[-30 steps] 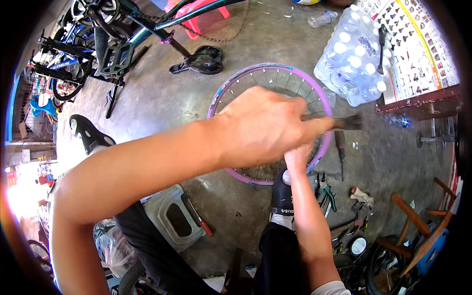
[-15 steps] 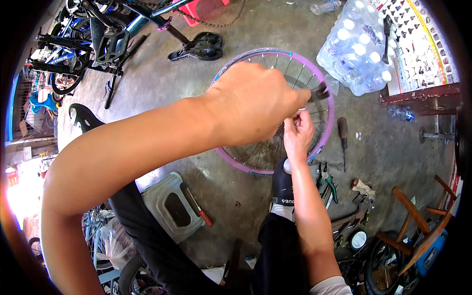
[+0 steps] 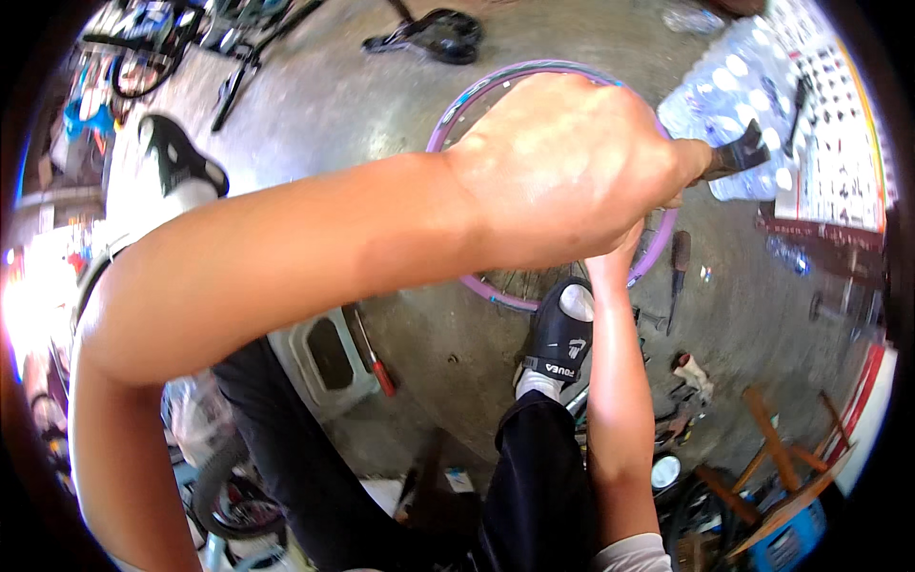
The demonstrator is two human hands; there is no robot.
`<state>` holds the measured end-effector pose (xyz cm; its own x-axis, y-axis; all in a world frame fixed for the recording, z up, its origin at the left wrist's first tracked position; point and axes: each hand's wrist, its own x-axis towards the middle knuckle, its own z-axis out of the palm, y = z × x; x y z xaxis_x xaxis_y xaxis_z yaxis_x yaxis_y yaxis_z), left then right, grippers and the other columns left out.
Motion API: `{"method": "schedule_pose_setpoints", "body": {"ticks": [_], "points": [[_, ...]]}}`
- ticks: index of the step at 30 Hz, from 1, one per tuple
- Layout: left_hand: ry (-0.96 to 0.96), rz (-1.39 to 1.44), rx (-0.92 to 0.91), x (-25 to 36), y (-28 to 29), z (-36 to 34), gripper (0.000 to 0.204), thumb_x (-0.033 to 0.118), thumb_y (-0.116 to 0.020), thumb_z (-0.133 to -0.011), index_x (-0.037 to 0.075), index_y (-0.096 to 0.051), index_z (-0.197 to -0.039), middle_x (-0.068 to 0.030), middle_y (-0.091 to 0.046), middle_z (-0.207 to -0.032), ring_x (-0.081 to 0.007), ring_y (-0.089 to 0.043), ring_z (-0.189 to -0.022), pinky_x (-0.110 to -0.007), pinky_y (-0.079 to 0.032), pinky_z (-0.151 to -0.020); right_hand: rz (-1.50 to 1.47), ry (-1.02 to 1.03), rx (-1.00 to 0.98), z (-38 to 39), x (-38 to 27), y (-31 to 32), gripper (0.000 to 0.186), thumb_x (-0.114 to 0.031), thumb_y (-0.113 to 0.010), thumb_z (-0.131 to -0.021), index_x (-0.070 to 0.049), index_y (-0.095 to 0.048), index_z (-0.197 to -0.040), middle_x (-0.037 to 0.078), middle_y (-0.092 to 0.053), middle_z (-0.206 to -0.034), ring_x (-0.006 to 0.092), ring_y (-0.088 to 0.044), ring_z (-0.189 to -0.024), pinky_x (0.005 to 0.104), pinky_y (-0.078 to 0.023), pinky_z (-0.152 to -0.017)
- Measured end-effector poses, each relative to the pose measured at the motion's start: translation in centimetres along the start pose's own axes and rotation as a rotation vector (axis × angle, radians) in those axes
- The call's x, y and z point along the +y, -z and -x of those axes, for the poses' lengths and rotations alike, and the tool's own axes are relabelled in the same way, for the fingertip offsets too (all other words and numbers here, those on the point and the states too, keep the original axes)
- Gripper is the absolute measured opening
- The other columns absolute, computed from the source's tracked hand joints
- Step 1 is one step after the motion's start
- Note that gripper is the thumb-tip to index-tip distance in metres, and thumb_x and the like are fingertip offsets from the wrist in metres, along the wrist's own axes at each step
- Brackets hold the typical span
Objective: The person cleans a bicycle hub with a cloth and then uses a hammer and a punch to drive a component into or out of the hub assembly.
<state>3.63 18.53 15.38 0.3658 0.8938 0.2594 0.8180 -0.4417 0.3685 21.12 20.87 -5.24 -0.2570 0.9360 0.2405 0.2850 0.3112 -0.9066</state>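
My left hand (image 3: 600,162) is closed on a dark metal tool (image 3: 739,153), its head showing past my fingers at the right. The hand is over a purple bicycle wheel (image 3: 481,286) lying on the floor and covers much of it. My right hand (image 3: 610,243) is mostly tucked under the left one, within the rim's outline; what its fingers hold is hidden. My right shoe (image 3: 548,353) reaches onto the near edge of the wheel.
A bike saddle (image 3: 438,38) and bikes (image 3: 152,57) lie beyond. Bottle pack (image 3: 724,105) and printed board (image 3: 820,143) are at right. A grey stool (image 3: 319,381), screwdrivers (image 3: 376,362), scattered tools and a wooden chair (image 3: 772,448) surround my legs.
My left hand and tool have moved right, covering more of my right hand, which showed pinched on something small half a second ago. The view has shifted, bringing my left shoe further into sight.
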Motion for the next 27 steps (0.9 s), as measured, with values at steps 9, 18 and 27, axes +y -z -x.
{"method": "schedule_pose_setpoints", "body": {"ticks": [9, 18, 27], "points": [[0.136, 0.039, 0.212, -0.9, 0.3, 3.4, 0.037, 0.023, -0.073, -0.092, 0.014, -0.07, -0.128, -0.0119, -0.067, -0.078, -0.0361, -0.069, -0.071, -0.049, -0.054, -0.062, 0.024, -0.07, -0.224, -2.0, -1.2, 0.7, 0.009, -0.003, -0.071, -0.096, 0.0, -0.07, -0.104, 0.004, -0.071, -0.084, 0.01, -0.064, -0.073, 0.0281, -0.052, -0.069], [0.212, 0.069, 0.193, -1.7, -0.3, 4.1, 0.04, 0.023, -0.073, -0.094, 0.011, -0.069, -0.132, -0.0177, -0.07, -0.083, -0.0416, -0.069, -0.075, -0.05, -0.055, -0.067, -0.107, -0.201, -0.211, -2.4, -0.9, -0.3, 0.009, -0.003, -0.073, -0.094, 0.0, -0.065, -0.092, 0.003, -0.068, -0.077, 0.0089, -0.059, -0.069, 0.0295, -0.051, -0.065], [0.306, -0.012, 0.16, -1.5, 0.0, 3.3, 0.036, 0.019, -0.073, -0.093, 0.009, -0.071, -0.127, -0.0194, -0.07, -0.081, -0.0387, -0.07, -0.075, -0.048, -0.056, -0.067, 0.004, -0.18, -0.238, -2.4, -1.4, -0.1, 0.016, -0.006, -0.077, -0.092, 0.001, -0.064, -0.089, 0.007, -0.068, -0.074, 0.0112, -0.063, -0.066, 0.0302, -0.051, -0.063]]}}
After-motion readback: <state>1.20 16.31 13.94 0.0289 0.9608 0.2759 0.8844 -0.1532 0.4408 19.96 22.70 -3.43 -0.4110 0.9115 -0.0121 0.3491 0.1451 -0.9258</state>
